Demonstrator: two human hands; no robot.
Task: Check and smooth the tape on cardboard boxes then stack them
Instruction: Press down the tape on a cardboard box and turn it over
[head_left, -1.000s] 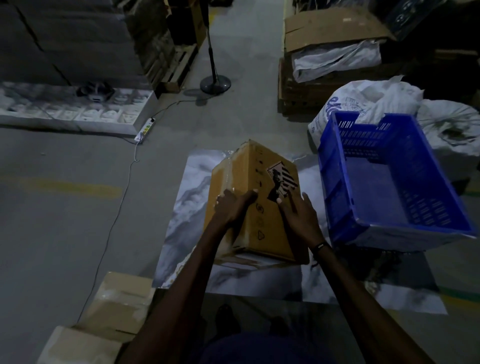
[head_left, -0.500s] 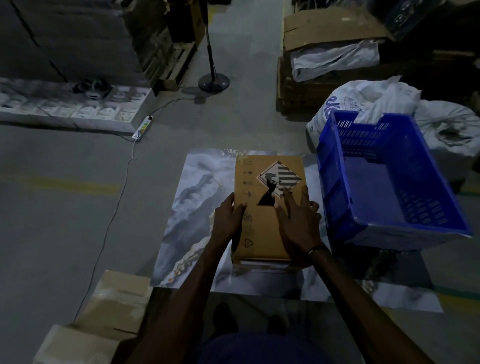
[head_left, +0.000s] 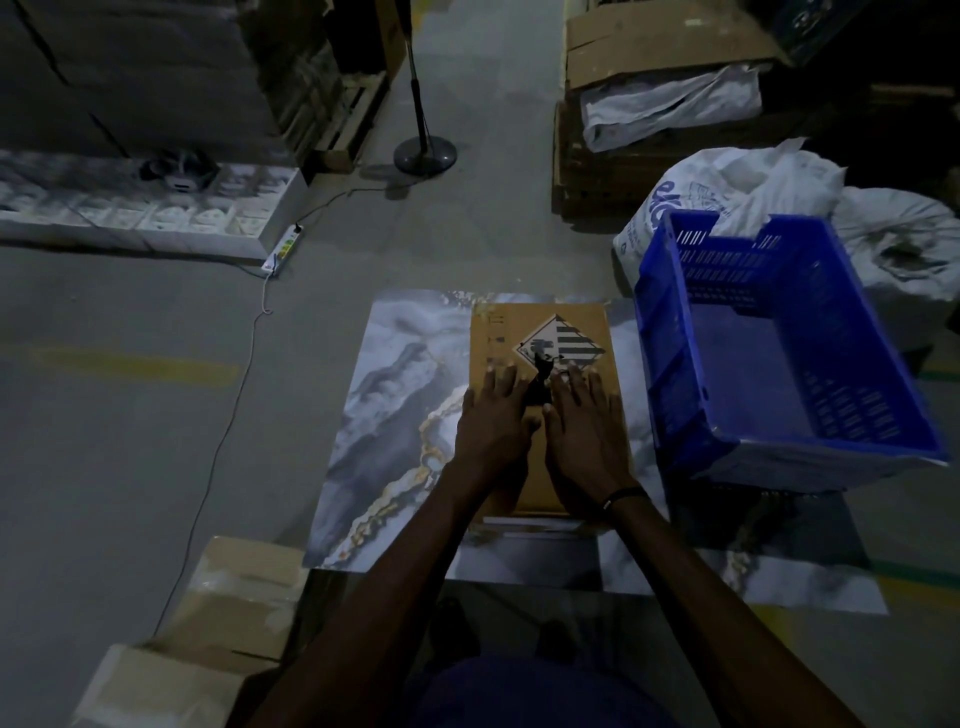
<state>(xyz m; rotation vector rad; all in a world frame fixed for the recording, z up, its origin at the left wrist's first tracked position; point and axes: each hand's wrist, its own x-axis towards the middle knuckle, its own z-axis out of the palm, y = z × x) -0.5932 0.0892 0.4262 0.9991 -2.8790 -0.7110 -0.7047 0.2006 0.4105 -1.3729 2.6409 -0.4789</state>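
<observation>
Cardboard box (head_left: 540, 332) lies flat on the marble-patterned sheet (head_left: 395, 395), just beside the blue crate (head_left: 779, 452). Left hand (head_left: 493, 421) and right hand (head_left: 584, 431) rest palm-down on its top face, side by side, fingers extended, grasping nothing

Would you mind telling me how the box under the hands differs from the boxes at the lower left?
The box under the hands lies on the marbled sheet; the lower-left boxes sit on bare floor beside it. The first shows a striped diamond label; the others show none. The left hand and right hand press flat on the first; nobody touches the others. All are brown cardboard.
</observation>
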